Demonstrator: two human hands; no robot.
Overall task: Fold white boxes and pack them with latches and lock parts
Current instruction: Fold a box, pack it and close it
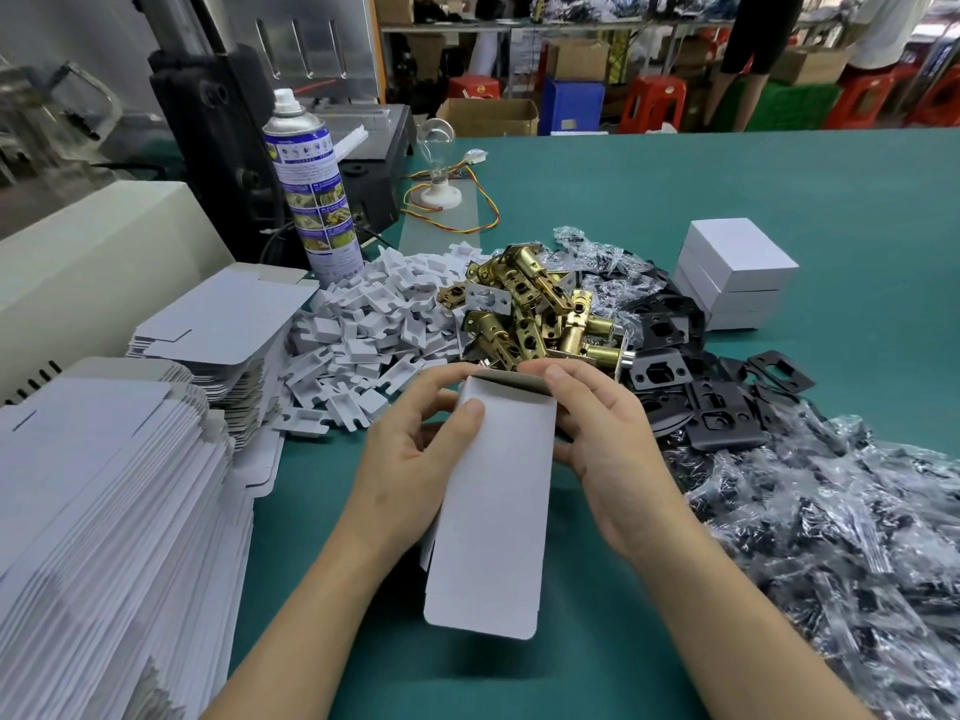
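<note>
Left hand (415, 454) and right hand (602, 439) pinch the box (493, 511) at its far end; light, thin card, likely creases easily, so grip the edges.

Bare forearms (311, 615) from the frame's lower edge end in a left grip (410, 459) and a right grip (608, 449), with short, plain fingernails.

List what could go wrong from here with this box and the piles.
1. The white box, held between the left hand and right hand, has its near flap untucked; a latch loaded now might slide out.
2. The brass latches overlap the black plates, so a grab could drag the wrong part along.
3. The fanned stack of flat blanks beside the left forearm could slip if nudged.
</note>
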